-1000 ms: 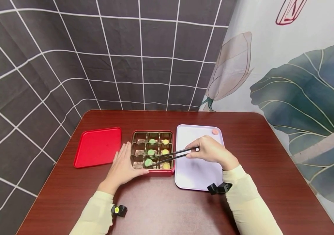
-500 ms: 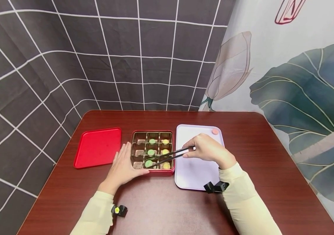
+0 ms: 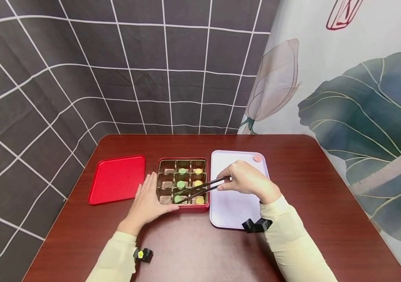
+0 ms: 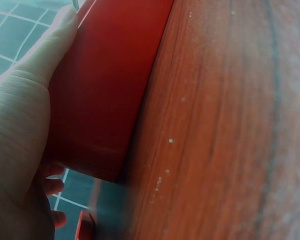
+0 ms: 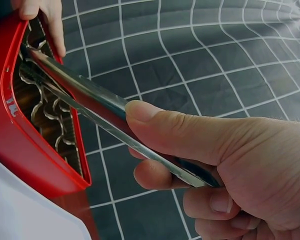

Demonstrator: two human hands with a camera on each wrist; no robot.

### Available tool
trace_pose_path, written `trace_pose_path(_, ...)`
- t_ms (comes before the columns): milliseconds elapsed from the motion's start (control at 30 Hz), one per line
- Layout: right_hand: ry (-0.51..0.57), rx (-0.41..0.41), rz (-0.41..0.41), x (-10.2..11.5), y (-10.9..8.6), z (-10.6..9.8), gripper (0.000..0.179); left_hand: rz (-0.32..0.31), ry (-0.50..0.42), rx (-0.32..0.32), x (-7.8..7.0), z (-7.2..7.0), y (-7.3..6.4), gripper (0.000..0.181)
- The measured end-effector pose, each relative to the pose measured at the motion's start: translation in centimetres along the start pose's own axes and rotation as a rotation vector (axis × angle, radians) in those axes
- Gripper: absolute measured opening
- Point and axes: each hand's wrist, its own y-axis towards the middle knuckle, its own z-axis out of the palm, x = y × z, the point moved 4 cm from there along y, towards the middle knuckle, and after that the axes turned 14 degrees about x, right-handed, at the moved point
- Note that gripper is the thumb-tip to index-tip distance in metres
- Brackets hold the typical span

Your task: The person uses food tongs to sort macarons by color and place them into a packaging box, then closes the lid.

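A red box (image 3: 192, 209) with a gold tray divided into compartments sits mid-table. Several small round pieces lie in it: a green column down the middle, a yellow one (image 3: 199, 200) and others at the right. My left hand (image 3: 145, 205) rests against the box's left front corner, fingers straight along the left side and thumb along the front wall. With my right hand (image 3: 246, 178) I hold black tongs (image 5: 100, 95) between thumb and fingers. The tongs' tips reach into the front middle compartment, on either side of the green piece (image 3: 177, 199).
A red lid (image 3: 116, 180) lies at the left of the box. To the right, a white tray (image 3: 235, 207) stands beside the box, under my right hand, with a round pink piece (image 3: 257, 158) in its far right corner. A dark checked curtain (image 3: 137, 47) hangs behind the table.
My right hand has shifted slightly left, and the tongs with it, their tips going a little further over the front green piece. The left hand has kept its place on the box.
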Motion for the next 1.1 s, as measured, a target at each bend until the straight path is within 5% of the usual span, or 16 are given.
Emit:
trace_pose_path(667, 0.014, -0.064, 0.015, -1.1, -1.6, 0.5, 0.020, 0.001, 0.003, -0.005, 0.0, 0.0, 0.0, 0.138)
trace_pose_path(933, -0.102, -0.083, 0.045, -1.9, -3.9, 1.8, 0.026, 0.003, -0.005, 0.002, -0.2, -0.1, -0.1, 0.139)
trace_pose_path(1100, -0.185, -0.129, -0.024, -2.0, -4.7, 3.0, 0.029, -0.002, -0.007, 0.005, 0.0, 0.0, 0.0, 0.139)
